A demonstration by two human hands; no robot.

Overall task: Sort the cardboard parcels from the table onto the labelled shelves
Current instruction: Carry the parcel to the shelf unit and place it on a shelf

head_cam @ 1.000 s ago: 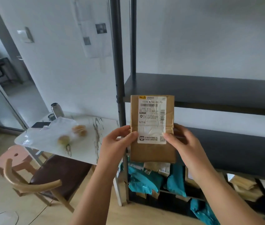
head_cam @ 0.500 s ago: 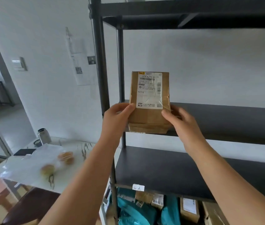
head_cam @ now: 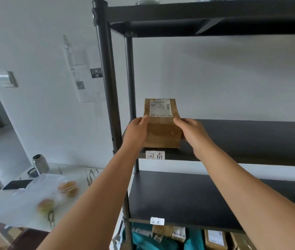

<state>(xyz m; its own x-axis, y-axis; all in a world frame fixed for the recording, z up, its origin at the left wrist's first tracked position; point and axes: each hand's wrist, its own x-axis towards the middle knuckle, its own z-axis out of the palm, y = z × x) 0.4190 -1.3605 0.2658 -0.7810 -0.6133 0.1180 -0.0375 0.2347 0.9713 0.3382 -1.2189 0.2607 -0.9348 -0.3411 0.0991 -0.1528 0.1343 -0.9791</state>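
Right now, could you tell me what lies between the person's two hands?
In the head view, the cardboard parcel sits between the left hand and right hand, on the shelf.

The rack (head_cam: 107,87) fills the centre and right of the frame. A parcel (head_cam: 162,127) sits at the left end of the middle shelf (head_cam: 242,139), directly above a tag (head_cam: 155,155) on that shelf's front edge. The left hand (head_cam: 136,131) is at its left side, the right hand (head_cam: 191,131) at its right. More parcels (head_cam: 213,239) lie at the bottom. The counter (head_cam: 34,199) occupies the lower left, a can (head_cam: 40,164) at its far edge.
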